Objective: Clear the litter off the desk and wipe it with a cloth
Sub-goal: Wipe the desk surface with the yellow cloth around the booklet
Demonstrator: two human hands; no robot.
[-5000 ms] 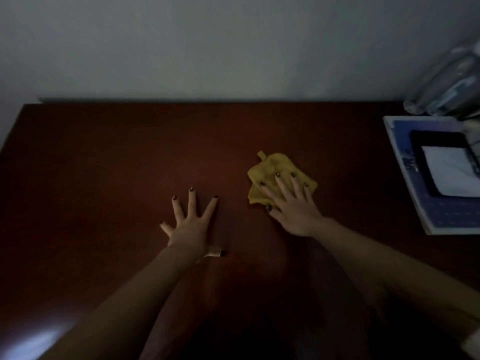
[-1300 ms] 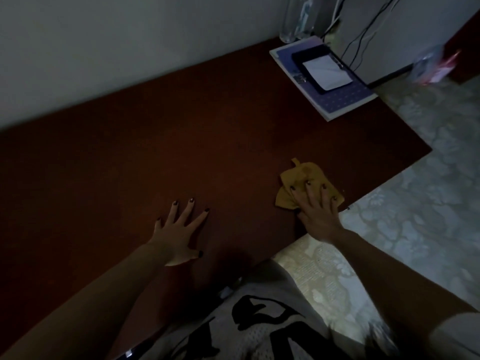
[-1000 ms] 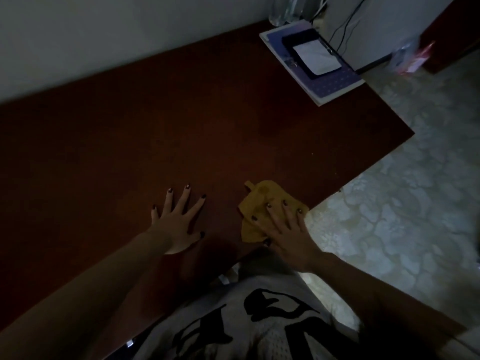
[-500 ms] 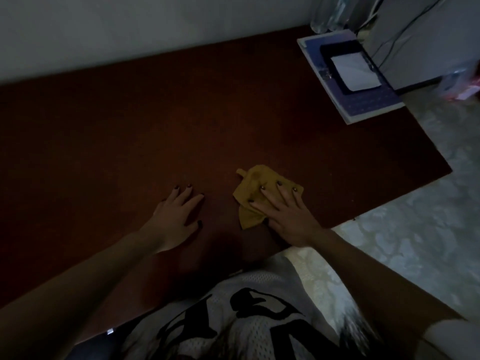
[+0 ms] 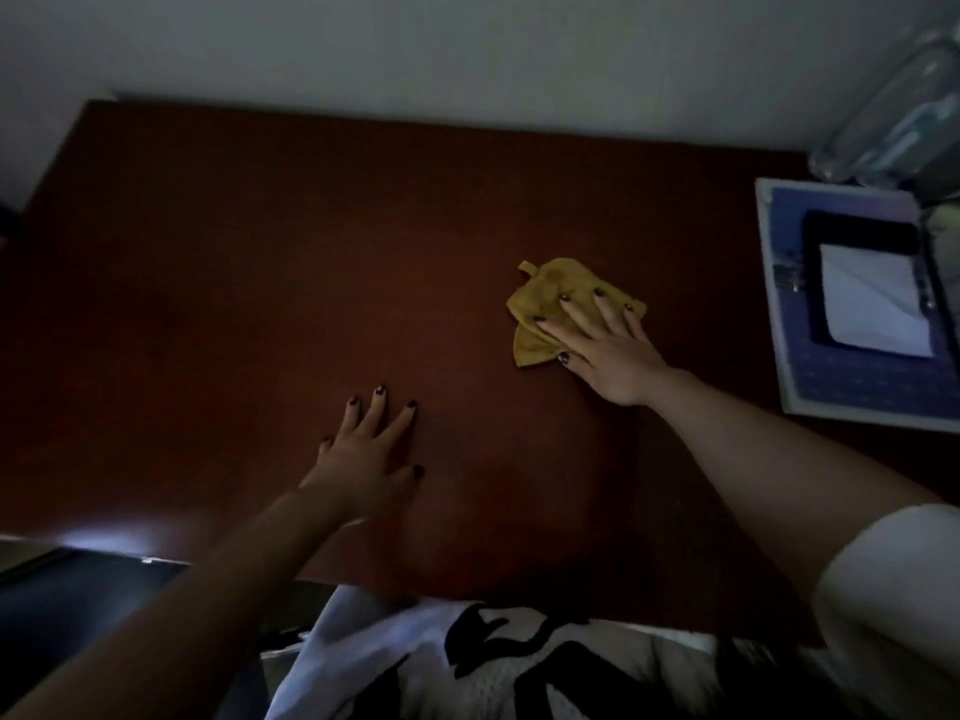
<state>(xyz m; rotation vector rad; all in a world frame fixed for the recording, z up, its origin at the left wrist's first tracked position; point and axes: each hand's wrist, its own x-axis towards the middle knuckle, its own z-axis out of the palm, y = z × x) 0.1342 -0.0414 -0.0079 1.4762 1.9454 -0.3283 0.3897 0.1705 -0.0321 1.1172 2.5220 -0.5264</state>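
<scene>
On the right-of-centre part of the dark red table (image 5: 234, 252), a mustard-yellow cloth (image 5: 545, 288) was found pinned beneath the right hand (image 5: 608, 350), whose fingers (image 5: 605, 317) were spread and straight, evidently so that even pressure could be applied for wiping. The left hand (image 5: 363, 459) was laid flat nearby, fingers splayed, judged a brace. The cloth was noted as bunched and creased, with a small loop at its far corner.

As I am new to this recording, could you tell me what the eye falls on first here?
The yellow cloth stands out right of centre on the dark reddish desk, pressed flat under the right hand. The left hand rests spread on the desktop nearer the front edge. At the desk's right edge lies a blue folder with a white sheet on top.
</scene>
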